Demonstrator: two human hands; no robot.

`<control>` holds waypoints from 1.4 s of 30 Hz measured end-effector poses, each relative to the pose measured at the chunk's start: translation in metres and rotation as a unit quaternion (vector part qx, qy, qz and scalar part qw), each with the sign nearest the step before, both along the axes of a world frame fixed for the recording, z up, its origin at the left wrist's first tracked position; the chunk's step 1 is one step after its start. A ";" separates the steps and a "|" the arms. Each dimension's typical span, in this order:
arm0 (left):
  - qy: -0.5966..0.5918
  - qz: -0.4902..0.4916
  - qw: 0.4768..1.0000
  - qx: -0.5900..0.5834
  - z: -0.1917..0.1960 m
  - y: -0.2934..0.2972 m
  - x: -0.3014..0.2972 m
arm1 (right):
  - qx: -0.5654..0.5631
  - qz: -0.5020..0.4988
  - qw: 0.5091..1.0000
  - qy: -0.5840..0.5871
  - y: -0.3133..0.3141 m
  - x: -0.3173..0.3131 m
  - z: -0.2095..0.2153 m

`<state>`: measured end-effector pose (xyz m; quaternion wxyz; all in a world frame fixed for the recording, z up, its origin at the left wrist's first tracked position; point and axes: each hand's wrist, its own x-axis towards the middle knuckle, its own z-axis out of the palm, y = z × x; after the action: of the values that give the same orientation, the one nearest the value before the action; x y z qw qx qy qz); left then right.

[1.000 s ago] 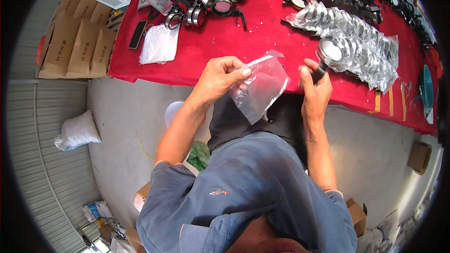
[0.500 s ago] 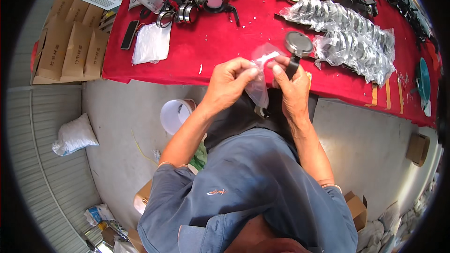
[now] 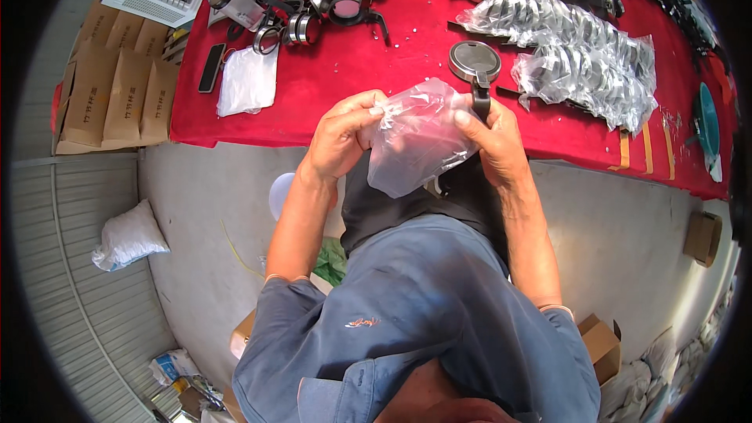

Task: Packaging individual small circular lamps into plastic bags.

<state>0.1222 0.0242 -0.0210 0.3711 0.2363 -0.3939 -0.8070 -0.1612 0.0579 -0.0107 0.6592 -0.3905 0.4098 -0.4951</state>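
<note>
Between my hands a clear plastic bag (image 3: 415, 145) is spread out over my lap, near the table's front edge. My left hand (image 3: 338, 137) pinches its gathered upper left corner. At the bag's right side, my right hand (image 3: 500, 143) is closed around the black handle of a round metal lid (image 3: 473, 59), with the thumb against the plastic. The lid's disc points away from me, above the bag and outside it. Part of the right fingers is hidden behind the bag and handle.
Bagged lids (image 3: 583, 82) lie in rows at right on the red-covered table (image 3: 313, 78). Loose lids and metal rings (image 3: 301, 29) crowd the far side. A phone (image 3: 211, 68) and a stack of clear bags (image 3: 249, 82) lie left. Cartons (image 3: 110, 98) stand beside the table.
The bag, bunched and narrow before, is now spread wide. My left hand has moved left, pulling its corner. The lid in my right hand has shifted slightly left and turned its flat top into view.
</note>
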 end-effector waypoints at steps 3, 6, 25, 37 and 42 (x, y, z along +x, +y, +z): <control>-0.127 0.132 0.983 -0.003 0.003 0.002 -0.012 | 0.011 -0.007 1.000 -0.013 0.002 -0.004 -0.003; -0.444 0.377 0.761 -0.286 0.012 0.008 -0.033 | 0.018 -0.050 0.998 -0.023 0.004 0.001 0.000; -0.230 0.320 0.918 -0.050 0.011 0.039 -0.079 | 0.020 -0.226 0.973 -0.050 0.008 0.013 -0.035; -0.402 0.212 0.826 -0.333 0.044 0.011 -0.086 | -0.227 0.076 0.905 0.350 0.047 -0.049 0.000; -0.374 0.094 0.826 -0.411 0.061 -0.010 -0.095 | -0.251 0.084 0.827 0.496 0.041 -0.071 0.028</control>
<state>0.0270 0.0141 0.0396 0.3317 0.3815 -0.7739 -0.3815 -0.2317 0.0991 0.0171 0.2857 -0.7682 0.5090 -0.2631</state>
